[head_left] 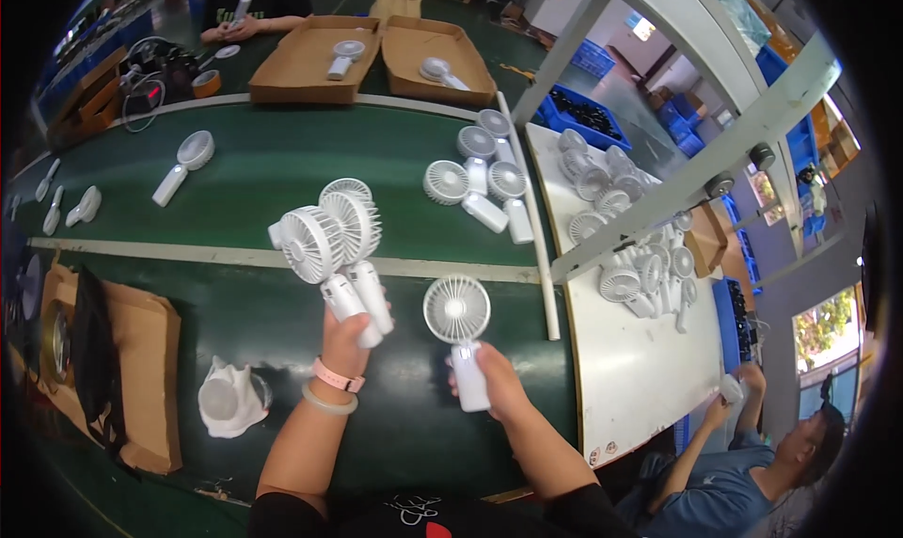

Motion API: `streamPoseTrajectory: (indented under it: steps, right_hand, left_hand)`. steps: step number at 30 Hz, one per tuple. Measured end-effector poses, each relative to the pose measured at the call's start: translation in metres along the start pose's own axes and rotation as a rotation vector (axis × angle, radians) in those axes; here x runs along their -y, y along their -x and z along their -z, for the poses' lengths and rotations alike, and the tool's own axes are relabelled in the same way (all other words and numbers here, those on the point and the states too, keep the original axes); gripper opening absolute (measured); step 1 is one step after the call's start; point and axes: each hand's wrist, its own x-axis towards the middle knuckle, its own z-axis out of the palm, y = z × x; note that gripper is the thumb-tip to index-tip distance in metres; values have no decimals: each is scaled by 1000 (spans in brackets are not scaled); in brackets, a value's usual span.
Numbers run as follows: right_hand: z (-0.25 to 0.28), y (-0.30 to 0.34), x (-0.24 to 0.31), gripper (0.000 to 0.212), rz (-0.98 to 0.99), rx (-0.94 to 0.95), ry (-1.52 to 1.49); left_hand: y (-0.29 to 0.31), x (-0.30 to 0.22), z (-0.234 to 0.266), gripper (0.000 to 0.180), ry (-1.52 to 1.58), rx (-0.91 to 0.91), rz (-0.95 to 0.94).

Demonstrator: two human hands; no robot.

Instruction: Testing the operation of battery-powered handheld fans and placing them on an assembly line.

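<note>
White handheld fans fill both of my hands above the green work surface point(423, 482). My left hand point(346, 345) is closed around the handles of a bunch of fans point(312, 245); their round heads overlap, so the exact number is hard to tell. In my right hand point(500, 383) is a single handheld fan point(457, 309), upright, its grille facing up at me and its handle gripped from the right side. Beyond my right hand, a group of similar fans point(478, 179) lies on the green belt.
A white side table point(611, 397) at right carries many fans point(649, 270), behind a metal post point(696, 181). A white rail point(531, 209) edges the belt. Cardboard trays point(310, 91) stand at the back. At left are a cardboard box point(150, 369) and a white bag point(230, 402). Two co-workers sit nearby.
</note>
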Motion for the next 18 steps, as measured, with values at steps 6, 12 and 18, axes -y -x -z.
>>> streamPoseTrajectory:
  steps: [6,12,18]
  right_hand:
    - [-24,-58,49,38,129,155,-232]
    - [-36,-100,54,38,169,245,-180]
    - [-34,-123,29,38,190,202,-182]
  left_hand:
    - [-14,-5,18,77,123,71,212]
    - [-15,-3,26,77,180,67,239]
    - [-14,-1,29,78,200,59,262]
